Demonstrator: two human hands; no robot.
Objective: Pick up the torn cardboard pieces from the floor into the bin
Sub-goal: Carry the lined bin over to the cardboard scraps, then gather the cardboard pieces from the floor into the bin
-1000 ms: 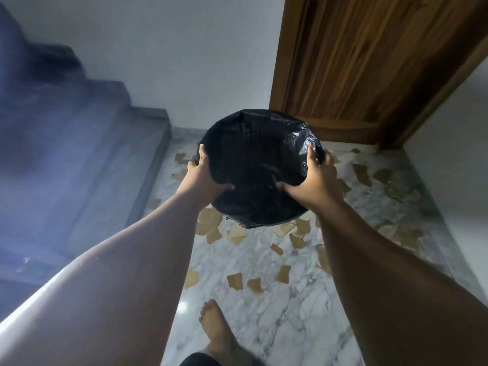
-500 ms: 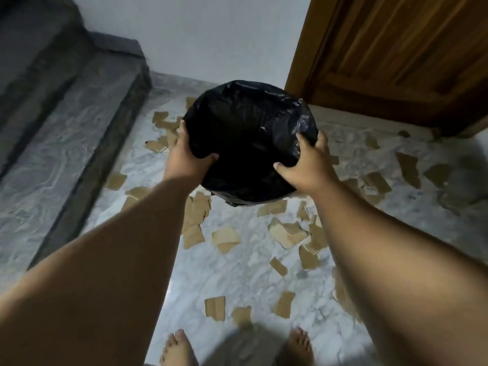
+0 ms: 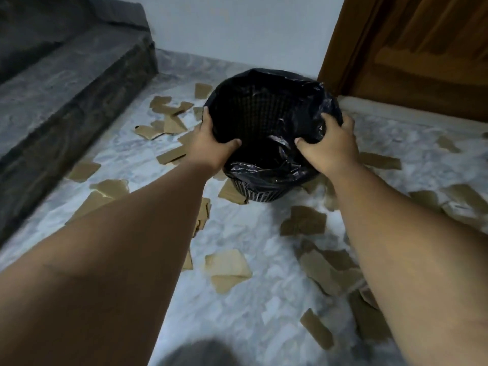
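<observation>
A: What lies closest to the person?

B: Torn cardboard pieces (image 3: pixel 317 328), brown and pale, scattered flat over the marble floor (image 3: pixel 237 313). Some lie alone and some overlap in small heaps.

A: How will they handle?

B: I judge them light and fairly stiff, though thin enough to bend. Lying flat on smooth stone, a single piece will be hard to get under. A curled corner or a raised torn edge is the place to pinch it. The overlapping ones could be swept together and lifted as a stack.

A: And the hands?

B: Both are busy. The left hand (image 3: pixel 214 140) grips the bin (image 3: pixel 264 194) at its near-left rim, thumb hooked inside and fingers outside. The right hand (image 3: pixel 330 143) grips the near-right rim the same way, over the black liner (image 3: pixel 324 107).

A: Where is the bin?

B: In the middle of the litter, down at floor level with pieces all round its base. I cannot tell whether it is touching the floor. It is a mesh basket, probably light, and the glossy liner looks slippery, so the firm rim is the sensible hold.

A: Beyond it?

B: More pieces lie beside a grey stone step (image 3: pixel 79 83) on the left. A wooden door (image 3: pixel 422 62) stands on the right, with a pale wall (image 3: pixel 237 27) behind.
</observation>
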